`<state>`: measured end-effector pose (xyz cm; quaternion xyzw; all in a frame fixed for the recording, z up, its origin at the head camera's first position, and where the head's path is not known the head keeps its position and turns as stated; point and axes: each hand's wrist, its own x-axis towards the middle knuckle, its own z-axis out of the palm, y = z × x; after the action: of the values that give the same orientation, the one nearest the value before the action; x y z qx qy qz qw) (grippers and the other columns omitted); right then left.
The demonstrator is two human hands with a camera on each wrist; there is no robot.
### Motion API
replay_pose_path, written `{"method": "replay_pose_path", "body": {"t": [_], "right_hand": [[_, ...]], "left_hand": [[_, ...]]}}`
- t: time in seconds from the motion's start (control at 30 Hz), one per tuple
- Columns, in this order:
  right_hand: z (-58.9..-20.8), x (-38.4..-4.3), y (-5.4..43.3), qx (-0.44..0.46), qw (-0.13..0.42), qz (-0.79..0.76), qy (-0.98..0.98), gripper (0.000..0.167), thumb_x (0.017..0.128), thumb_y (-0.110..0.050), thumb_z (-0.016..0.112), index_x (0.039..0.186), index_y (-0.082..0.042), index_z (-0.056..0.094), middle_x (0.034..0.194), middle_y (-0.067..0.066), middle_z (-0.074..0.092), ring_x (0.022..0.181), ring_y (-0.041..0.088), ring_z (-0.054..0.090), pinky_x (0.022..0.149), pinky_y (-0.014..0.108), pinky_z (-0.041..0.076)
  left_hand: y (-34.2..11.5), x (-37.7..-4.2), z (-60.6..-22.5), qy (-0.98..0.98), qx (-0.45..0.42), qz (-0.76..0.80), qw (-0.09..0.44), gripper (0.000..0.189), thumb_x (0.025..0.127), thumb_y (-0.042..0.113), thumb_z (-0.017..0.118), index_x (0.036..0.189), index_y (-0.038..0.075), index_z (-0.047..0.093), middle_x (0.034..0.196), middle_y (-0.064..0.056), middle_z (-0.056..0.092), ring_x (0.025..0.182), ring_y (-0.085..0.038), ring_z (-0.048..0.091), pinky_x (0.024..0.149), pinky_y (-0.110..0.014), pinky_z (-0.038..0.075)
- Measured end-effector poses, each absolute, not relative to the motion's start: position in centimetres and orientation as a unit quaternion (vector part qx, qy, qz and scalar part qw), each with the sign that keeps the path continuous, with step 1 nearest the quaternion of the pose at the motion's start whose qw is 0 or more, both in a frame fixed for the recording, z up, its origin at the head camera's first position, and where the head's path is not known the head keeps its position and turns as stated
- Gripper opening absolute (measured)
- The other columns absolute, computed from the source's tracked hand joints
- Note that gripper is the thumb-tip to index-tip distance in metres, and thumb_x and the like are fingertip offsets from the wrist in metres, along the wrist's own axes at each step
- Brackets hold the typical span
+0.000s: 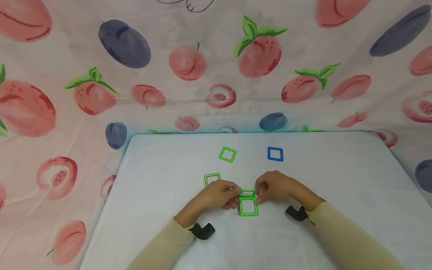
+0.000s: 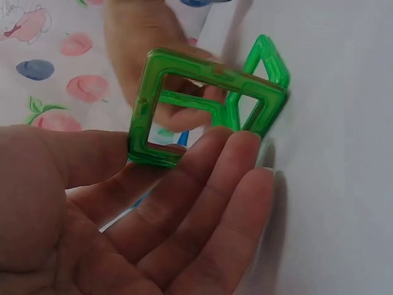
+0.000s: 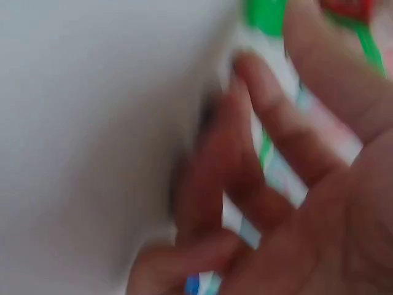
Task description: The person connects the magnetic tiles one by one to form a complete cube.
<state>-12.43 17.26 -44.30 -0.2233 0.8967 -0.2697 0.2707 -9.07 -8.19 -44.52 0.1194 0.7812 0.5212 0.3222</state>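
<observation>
Several square magnetic tiles are joined in the middle of the table. One green tile lies foremost of them in the head view, and another green tile stands up in the left wrist view. My left hand pinches the standing tile by its edge between thumb and fingers. On the other side, my right hand is close by the joined tiles, its fingers loosely bent and blurred. Nothing shows between those fingertips. Whether they touch the tiles is hard to see.
Partly behind the left hand lies a loose green tile. Farther back are another green tile and a blue tile. A fruit-patterned cloth rises behind the white table.
</observation>
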Motion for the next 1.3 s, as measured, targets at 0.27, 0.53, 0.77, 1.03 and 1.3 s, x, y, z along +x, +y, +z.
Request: {"method": "replay_pose_path", "body": {"t": [0.27, 0.53, 0.77, 1.03, 1.3], "right_hand": [[-41.7, -18.9, 14.9, -0.345, 0.406, -0.25, 0.809, 0.051, 0.083, -0.016, 0.086, 0.131, -0.022, 0.069, 0.105, -0.003, 0.07, 0.084, 0.016, 0.061, 0.079, 0.03, 0.05], [-40.1, -22.7, 11.1, -0.392, 0.413, -0.206, 0.796, 0.043, 0.09, -0.003, 0.074, 0.13, -0.02, 0.072, 0.106, 0.009, 0.071, 0.088, 0.015, 0.062, 0.082, 0.03, 0.051], [-41.5, -23.2, 7.2, -0.419, 0.42, -0.147, 0.791, 0.041, 0.094, -0.008, 0.072, 0.128, -0.03, 0.073, 0.096, -0.004, 0.07, 0.09, 0.008, 0.06, 0.084, 0.027, 0.049], [-42.1, -23.2, 7.7, -0.38, 0.389, -0.072, 0.836, 0.015, 0.083, -0.016, 0.086, 0.088, -0.025, 0.076, 0.083, -0.006, 0.063, 0.079, 0.01, 0.055, 0.076, 0.029, 0.047], [-42.6, -22.5, 12.1, -0.339, 0.351, -0.06, 0.871, 0.023, 0.082, -0.025, 0.087, 0.069, -0.022, 0.069, 0.068, -0.008, 0.06, 0.069, 0.01, 0.053, 0.066, 0.028, 0.044]], "left_hand": [[-8.2, -9.0, -44.4, 0.792, 0.132, 0.504, 0.317, 0.022, 0.104, 0.027, 0.059, 0.105, 0.013, 0.076, 0.085, -0.005, 0.077, 0.074, -0.018, 0.073, 0.067, -0.032, 0.06], [-7.5, -9.1, -44.6, 0.812, 0.166, 0.48, 0.288, 0.025, 0.106, 0.024, 0.055, 0.106, 0.011, 0.076, 0.081, -0.004, 0.076, 0.07, -0.019, 0.072, 0.061, -0.024, 0.055], [-7.6, -9.2, -44.4, 0.816, 0.175, 0.478, 0.273, 0.025, 0.106, 0.022, 0.056, 0.103, 0.01, 0.077, 0.079, -0.007, 0.076, 0.066, -0.022, 0.071, 0.058, -0.022, 0.052], [-7.7, -9.9, -44.1, 0.825, 0.187, 0.459, 0.272, 0.026, 0.106, 0.025, 0.055, 0.098, 0.013, 0.076, 0.077, -0.004, 0.075, 0.062, -0.018, 0.068, 0.057, -0.021, 0.048], [-8.2, -10.7, -44.0, 0.819, 0.171, 0.461, 0.296, 0.025, 0.105, 0.03, 0.056, 0.101, 0.015, 0.076, 0.082, -0.002, 0.076, 0.071, -0.016, 0.07, 0.06, -0.024, 0.054]]}}
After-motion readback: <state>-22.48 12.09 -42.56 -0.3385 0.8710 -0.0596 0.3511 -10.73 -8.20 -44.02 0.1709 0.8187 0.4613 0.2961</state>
